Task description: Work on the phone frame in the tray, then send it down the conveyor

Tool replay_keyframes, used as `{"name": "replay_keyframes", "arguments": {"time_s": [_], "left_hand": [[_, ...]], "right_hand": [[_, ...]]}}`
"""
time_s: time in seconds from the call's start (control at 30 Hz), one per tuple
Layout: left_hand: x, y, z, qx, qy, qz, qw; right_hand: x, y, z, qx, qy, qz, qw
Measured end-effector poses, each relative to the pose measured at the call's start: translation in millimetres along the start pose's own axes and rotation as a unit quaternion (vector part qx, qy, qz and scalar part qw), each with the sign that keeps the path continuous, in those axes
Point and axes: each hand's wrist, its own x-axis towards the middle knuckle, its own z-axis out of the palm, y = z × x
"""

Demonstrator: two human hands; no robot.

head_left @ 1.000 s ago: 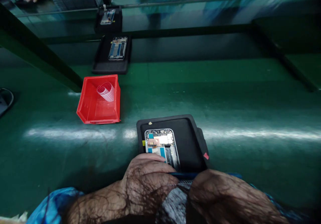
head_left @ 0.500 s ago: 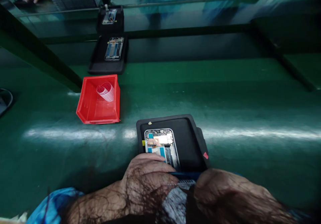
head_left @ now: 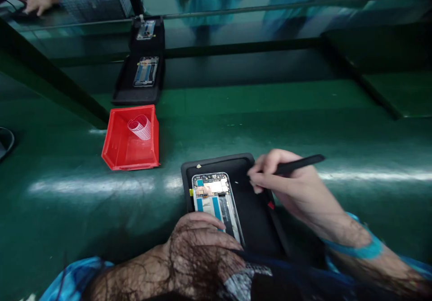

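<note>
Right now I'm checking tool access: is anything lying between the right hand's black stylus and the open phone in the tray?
Nothing visible does. The right hand holds the black stylus over bare tray floor, right of the open phone. The left hand rests on the phone's near end, away from that gap.

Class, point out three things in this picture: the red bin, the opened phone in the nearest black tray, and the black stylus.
red bin [head_left: 119, 150], head view, bare inner floor.
opened phone [head_left: 213, 195], head view, exposed circuitry.
black stylus [head_left: 300, 163], head view, mid-shaft.

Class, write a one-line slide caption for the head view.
Left hand steadies an opened phone in a black tray; right hand holds a black stylus beside it.
</note>
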Motion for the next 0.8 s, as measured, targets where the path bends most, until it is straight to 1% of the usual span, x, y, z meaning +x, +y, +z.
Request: {"name": "replay_keyframes", "arguments": {"time_s": [0.07,0.1,0.2,0.33,0.5,0.57,0.7,0.8], "left_hand": [[0,0,-1.9,-0.064,-0.015,-0.026,0.997],[1,1,-3.8,-0.079,-0.02,-0.044,0.996],[8,6,-11.1,-0.064,-0.031,-0.066,0.995],[14,8,-13.6,-0.067,-0.025,-0.037,0.997],[13,7,-9.7,-0.051,-0.005,-0.044,0.998],[14,8,-11.9,-0.045,-0.017,-0.042,0.998],[17,10,-16.4,-0.022,-0.035,-0.012,0.999],[17,10,-15.5,-0.022,-0.01,-0.023,0.999]], "right_hand": [[9,7,8,-0.033,-0.001,-0.019,0.999],[11,11,11,-0.054,0.001,-0.03,0.998],[10,16,16,-0.103,0.019,-0.06,0.993],[7,17,19,-0.148,0.038,-0.089,0.984],[7,18,21,-0.17,0.044,-0.102,0.979],[7,19,21,-0.175,0.046,-0.102,0.978],[6,22,21,-0.18,0.049,-0.104,0.977],[5,24,20,-0.177,0.051,-0.107,0.977]]}}
